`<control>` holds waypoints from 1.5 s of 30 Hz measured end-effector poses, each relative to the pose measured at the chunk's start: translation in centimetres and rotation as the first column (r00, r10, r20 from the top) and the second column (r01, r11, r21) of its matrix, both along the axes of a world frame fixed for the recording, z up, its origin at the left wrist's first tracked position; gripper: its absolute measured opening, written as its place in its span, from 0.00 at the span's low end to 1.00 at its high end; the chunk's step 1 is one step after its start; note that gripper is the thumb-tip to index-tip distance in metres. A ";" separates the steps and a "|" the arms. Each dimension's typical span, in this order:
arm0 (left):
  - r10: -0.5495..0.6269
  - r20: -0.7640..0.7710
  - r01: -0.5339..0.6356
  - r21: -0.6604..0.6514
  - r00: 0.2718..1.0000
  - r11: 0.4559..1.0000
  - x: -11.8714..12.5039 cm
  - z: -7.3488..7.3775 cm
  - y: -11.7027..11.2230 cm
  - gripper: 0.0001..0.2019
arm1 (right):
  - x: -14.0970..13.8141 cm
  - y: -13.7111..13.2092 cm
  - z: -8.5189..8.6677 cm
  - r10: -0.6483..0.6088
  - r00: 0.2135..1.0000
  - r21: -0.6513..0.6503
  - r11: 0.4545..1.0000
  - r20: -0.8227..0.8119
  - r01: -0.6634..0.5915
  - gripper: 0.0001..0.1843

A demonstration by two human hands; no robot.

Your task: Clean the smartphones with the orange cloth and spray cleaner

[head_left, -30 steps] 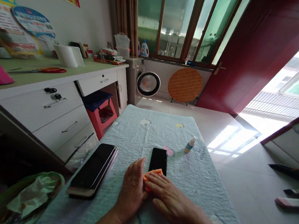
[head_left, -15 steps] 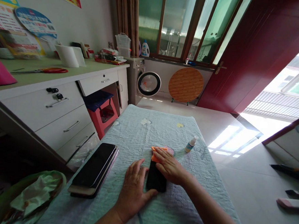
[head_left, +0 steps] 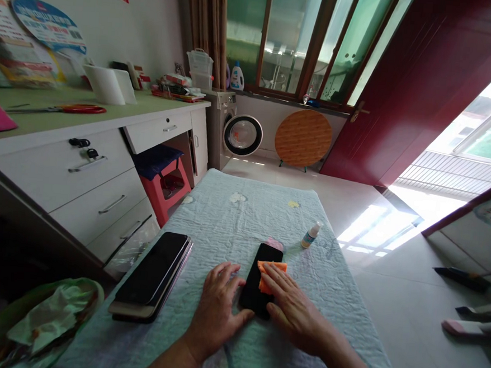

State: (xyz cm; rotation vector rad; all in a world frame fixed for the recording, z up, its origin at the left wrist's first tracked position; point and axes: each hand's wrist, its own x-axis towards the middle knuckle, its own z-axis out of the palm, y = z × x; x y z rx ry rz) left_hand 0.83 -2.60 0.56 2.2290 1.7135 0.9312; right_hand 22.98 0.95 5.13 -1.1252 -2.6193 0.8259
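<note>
A black smartphone (head_left: 251,294) lies on the cloth-covered table, its far end pointing away from me. My left hand (head_left: 219,303) steadies it, index finger at the left edge and thumb at the near corner; the other fingers are spread. Under the fingers of my right hand (head_left: 291,305), a folded orange cloth (head_left: 276,269) is pressed flat against the phone's screen. To the left rests a stack of phones (head_left: 153,273), the top one dark-screened. A small spray bottle (head_left: 311,235) with a white top stands beyond my right hand.
The table wears a pale blue quilted cover (head_left: 226,222). Left of it are a white drawer desk (head_left: 74,166), a red stool (head_left: 167,184) and a green-lined bin (head_left: 46,321). A washing machine (head_left: 220,126) with its door open and a round wooden tabletop (head_left: 303,137) stand beyond.
My right hand has drawn the orange cloth from the phone's far end back toward its middle, uncovering the far end. My left hand stays at the phone's near left side.
</note>
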 end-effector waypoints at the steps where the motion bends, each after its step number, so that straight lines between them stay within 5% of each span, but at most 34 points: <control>1: 0.000 0.005 0.000 0.001 1.000 1.000 0.0 0.1 0.0 0.19 | -0.1 -0.9 0.2 0.025 1.000 -0.017 1.000 -0.011 -0.026 0.35; 8: -0.010 0.030 0.010 -0.004 1.000 1.000 0.0 0.4 0.1 0.13 | -1.0 -2.8 1.5 0.178 0.983 -0.085 0.980 -0.053 -0.182 0.35; 17: -0.036 0.026 0.037 -0.014 0.999 0.999 -0.1 0.5 0.2 0.19 | -2.2 4.9 -0.5 0.058 0.998 0.116 0.991 0.022 -0.061 0.33; 22: -0.037 0.020 0.037 -0.023 0.999 0.999 -0.1 0.5 0.0 0.19 | -0.5 6.5 -2.1 -0.096 0.994 0.169 0.980 -0.046 0.103 0.31; 28: -0.099 0.016 0.099 -0.019 0.995 0.995 -0.2 0.5 0.1 0.19 | -0.4 4.9 -2.5 -0.106 0.985 0.142 0.982 -0.135 0.126 0.33; 36: -0.118 0.056 0.115 0.055 0.991 0.992 -0.1 0.1 0.2 0.22 | -3.0 0.2 0.9 0.068 0.993 0.010 0.998 -0.098 -0.067 0.31; 45: -0.080 0.028 0.077 0.083 0.996 0.994 0.0 -0.2 -0.1 0.28 | -0.4 -4.6 2.8 0.115 0.986 -0.102 0.987 -0.124 -0.128 0.30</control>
